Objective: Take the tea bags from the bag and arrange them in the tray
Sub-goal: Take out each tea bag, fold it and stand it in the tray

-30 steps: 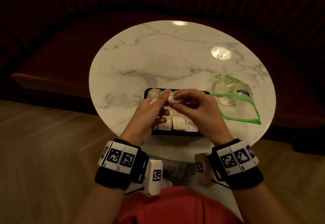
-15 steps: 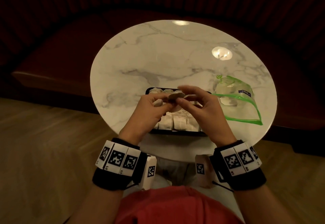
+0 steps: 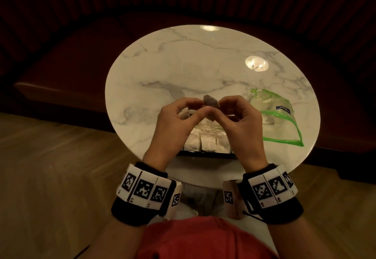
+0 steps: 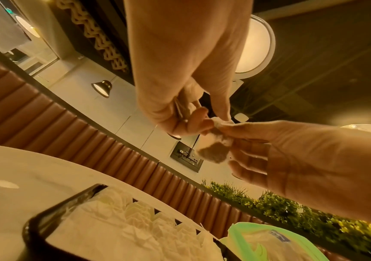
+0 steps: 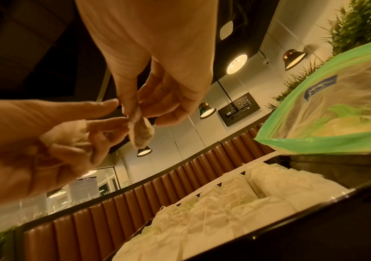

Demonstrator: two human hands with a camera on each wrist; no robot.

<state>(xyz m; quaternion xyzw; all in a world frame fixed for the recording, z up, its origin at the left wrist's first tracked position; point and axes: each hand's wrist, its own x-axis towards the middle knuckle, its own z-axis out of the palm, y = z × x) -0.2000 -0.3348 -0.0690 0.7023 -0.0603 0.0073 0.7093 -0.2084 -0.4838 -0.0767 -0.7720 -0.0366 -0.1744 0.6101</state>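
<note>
Tea bag (image 3: 211, 104) held up over the tray (image 3: 205, 153), long side hanging down in the wrist views, brown leaves at the bottom end. Pinched at its top by left hand (image 3: 175, 124) and right hand (image 3: 240, 124), each grip pressed tight on it. More white tea bags (image 5: 224, 208) packed in rows in the tray. Green-edged bag (image 3: 278, 120) lying flat on the desk (image 3: 183, 65), just right of the tray.

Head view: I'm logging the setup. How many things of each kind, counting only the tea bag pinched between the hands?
Hands: 2, left hand and right hand
Tea bag pinched between them: 1
Tray: 1
Plastic bag: 1
Table: 1
Total: 6
</note>
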